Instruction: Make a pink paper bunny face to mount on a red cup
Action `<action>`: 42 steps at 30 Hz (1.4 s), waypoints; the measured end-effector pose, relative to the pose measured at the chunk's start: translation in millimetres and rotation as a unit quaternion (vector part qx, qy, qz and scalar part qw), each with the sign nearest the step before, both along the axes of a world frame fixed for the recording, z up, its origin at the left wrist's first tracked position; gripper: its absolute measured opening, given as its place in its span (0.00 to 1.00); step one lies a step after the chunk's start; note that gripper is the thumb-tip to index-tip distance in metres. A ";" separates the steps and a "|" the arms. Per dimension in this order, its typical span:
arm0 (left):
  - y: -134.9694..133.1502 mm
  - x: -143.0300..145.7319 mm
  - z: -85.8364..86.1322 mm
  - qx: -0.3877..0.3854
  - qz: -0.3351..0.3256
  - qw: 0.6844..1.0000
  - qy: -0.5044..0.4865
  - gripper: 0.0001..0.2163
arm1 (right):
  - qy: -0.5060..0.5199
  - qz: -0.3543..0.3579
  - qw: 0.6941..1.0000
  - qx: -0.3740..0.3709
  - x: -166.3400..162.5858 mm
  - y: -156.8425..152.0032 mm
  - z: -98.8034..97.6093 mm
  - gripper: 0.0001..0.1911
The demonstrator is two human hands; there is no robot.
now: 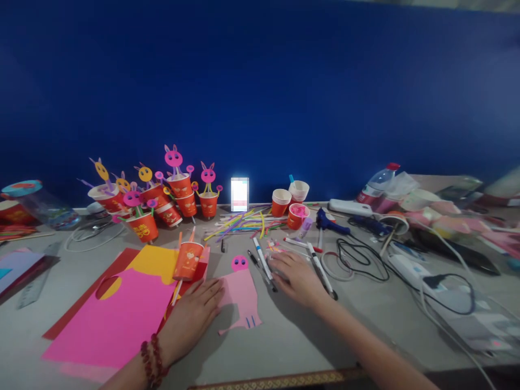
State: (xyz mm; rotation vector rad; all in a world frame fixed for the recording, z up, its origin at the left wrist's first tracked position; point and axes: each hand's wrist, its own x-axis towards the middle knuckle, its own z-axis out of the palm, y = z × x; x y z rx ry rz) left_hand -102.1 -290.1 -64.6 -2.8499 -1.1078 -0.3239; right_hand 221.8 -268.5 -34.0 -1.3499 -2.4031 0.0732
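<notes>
My left hand [197, 311] lies flat with fingers stretched out, its tips on the left edge of a pale pink paper piece [242, 292]. A round magenta paper face [239, 263] with two dark eyes rests at the top of that piece, and two blue strips [251, 321] lie on its lower part. My right hand [296, 279] is spread on the table and seems to hold nothing. It sits between a white marker with a blue band [263, 259] and another white marker [319, 265]. Small paper scraps [276, 246] lie just beyond its fingers.
Magenta paper [122, 319] and yellow paper [156, 260] lie left, beside a tipped red paper cup [189, 261]. Several decorated cups [184, 187] stand behind. Coloured pipe cleaners [244, 222] lie at the back. A blue glue gun [331, 223], cables and a power strip [418, 276] fill the right.
</notes>
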 end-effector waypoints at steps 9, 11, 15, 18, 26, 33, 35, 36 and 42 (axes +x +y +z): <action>2.0 -1.5 -3.8 0.007 -0.006 1.000 0.014 0.19 | 0.026 0.029 0.999 0.035 6.9 2.5 7.9 0.13; 2.3 -0.9 -5.7 0.014 -0.009 1.000 0.013 0.19 | 0.027 0.031 0.998 0.038 7.8 4.6 9.8 0.13; 2.9 1.4 -8.7 0.030 -0.016 0.999 0.018 0.20 | 0.054 0.037 0.996 0.056 10.2 7.2 11.6 0.15; 3.1 2.3 -9.8 0.030 -0.019 0.999 0.018 0.21 | 0.086 0.028 0.992 0.088 16.4 9.7 15.4 0.16; 0.5 3.9 -10.2 0.013 -0.035 0.999 -0.004 0.22 | 0.146 -0.165 0.963 0.157 77.6 64.8 72.8 0.13; -0.1 4.7 -7.9 -0.005 -0.043 0.999 -0.009 0.23 | 0.057 -0.298 0.952 0.049 103.0 161.5 105.4 0.14; -0.4 4.8 -5.8 -0.016 -0.041 0.999 -0.014 0.23 | 0.032 -0.316 0.948 0.038 98.6 183.5 105.2 0.13; -0.6 5.0 -4.7 -0.021 -0.039 0.999 -0.016 0.24 | 0.021 -0.326 0.945 0.033 95.8 193.4 104.3 0.14; 0.2 5.3 -2.3 -0.056 -0.027 0.998 0.006 0.26 | -0.015 -0.370 0.929 0.020 82.7 237.1 96.1 0.15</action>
